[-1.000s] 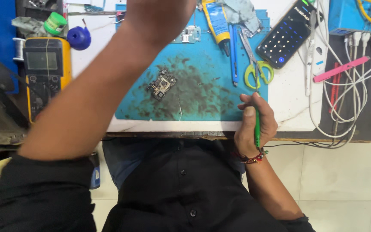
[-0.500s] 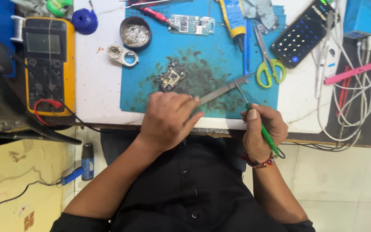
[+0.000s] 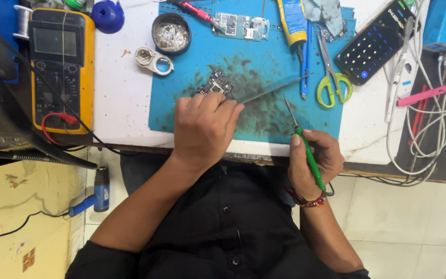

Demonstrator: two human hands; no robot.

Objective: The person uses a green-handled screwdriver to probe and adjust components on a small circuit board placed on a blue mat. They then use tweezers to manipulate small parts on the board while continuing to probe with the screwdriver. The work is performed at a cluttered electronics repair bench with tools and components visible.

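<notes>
Nearest the body, the right hand (image 3: 313, 163) is closed around one green-handled soldering iron (image 3: 305, 150), its tip reaching over the near edge of the blue mat (image 3: 264, 62). The left hand (image 3: 202, 126) rests on the mat's near part, fingers pinched on one pair of tweezers (image 3: 274, 89) that point right. Just beyond that hand, near the mat's middle, lies one small circuit board (image 3: 213, 84). At the mat's far edge lies a second circuit board (image 3: 241, 25), with one round tin (image 3: 170, 34) at the far left corner. One pair of yellow-handled scissors (image 3: 330, 77) lies along the right side. Left of the mat sits one yellow multimeter (image 3: 60, 67); right of it, one phone (image 3: 375, 44) on the table (image 3: 125, 98).
</notes>
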